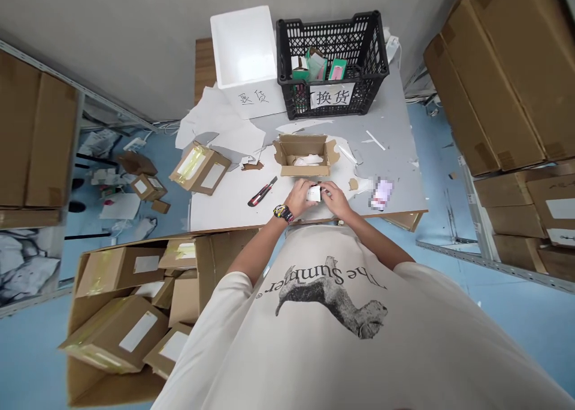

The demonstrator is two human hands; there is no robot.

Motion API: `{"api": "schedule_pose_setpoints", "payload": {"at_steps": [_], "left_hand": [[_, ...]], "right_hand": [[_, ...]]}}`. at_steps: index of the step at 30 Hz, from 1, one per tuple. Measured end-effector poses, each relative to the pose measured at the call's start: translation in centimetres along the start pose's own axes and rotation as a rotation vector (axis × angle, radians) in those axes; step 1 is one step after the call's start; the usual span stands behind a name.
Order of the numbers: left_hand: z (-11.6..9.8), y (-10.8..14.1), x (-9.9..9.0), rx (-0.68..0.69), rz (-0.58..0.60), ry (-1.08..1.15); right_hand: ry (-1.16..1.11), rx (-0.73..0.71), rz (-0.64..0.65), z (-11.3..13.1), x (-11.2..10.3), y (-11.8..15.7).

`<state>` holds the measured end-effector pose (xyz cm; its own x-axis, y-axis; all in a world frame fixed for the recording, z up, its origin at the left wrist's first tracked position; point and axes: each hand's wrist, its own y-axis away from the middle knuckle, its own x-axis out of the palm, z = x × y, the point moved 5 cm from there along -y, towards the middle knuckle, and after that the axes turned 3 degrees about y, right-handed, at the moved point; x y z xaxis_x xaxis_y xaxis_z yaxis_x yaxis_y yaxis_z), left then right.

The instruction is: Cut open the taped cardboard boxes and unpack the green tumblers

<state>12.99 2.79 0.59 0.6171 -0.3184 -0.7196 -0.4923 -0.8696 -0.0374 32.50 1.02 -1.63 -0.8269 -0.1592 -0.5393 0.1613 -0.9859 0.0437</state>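
My left hand [300, 198], below a watch-wearing wrist's reach, is closed round the left side of a small white box [314, 193]. At the box's right side the fingers of my right hand [333, 198] are bent against it. Both hands are near the table's front edge. Just beyond them stands an open cardboard box [305, 169] with white material [308, 160] inside. A red and black utility knife [262, 191] lies left of my hands. The small box's far side is too small to make out.
A taped carton [200, 167] sits at the table's left. Behind are a white foam box [256, 93] and a black crate [332, 75] holding small green boxes. A large carton of parcels [74, 362] stands lower left; a blurred pinkish item [381, 193] lies right.
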Motion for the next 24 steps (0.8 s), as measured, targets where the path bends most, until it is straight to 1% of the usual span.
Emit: {"api": "schedule_pose_setpoints", "payload": {"at_steps": [4, 9, 12, 15, 18, 20, 22, 24], "left_hand": [[-0.9, -1.3, -0.6, 0.049, 0.075, -0.119], [-2.9, -2.1, -1.8, 0.184, 0.183, -0.273], [-3.4, -1.6, -2.5, 0.213, 0.217, -0.323], [-3.4, 0.1, -3.1, 0.237, 0.225, -0.354], [-3.0, 2.7, -3.3, 0.229, 0.207, -0.311], [-2.8, 4.1, -3.1, 0.177, 0.154, -0.250], [-2.7, 4.6, -2.8, 0.108, 0.082, -0.200], [-3.0, 4.3, -2.1, 0.050, 0.039, -0.184]], "right_hand": [[0.071, 0.010, -0.009, 0.1, -0.5, -0.4], [0.210, 0.040, -0.050, 0.8, -1.5, -0.4], [0.265, 0.052, -0.049, 1.1, -1.8, -0.4], [0.315, 0.063, -0.047, 1.3, -1.8, -0.2], [0.391, 0.065, -0.038, 1.3, -1.6, 0.1], [0.443, 0.044, -0.028, 1.4, -1.4, 0.3], [0.467, 0.001, -0.023, 1.5, -1.2, 0.3], [0.454, -0.042, -0.017, 1.7, -1.1, 0.3]]}}
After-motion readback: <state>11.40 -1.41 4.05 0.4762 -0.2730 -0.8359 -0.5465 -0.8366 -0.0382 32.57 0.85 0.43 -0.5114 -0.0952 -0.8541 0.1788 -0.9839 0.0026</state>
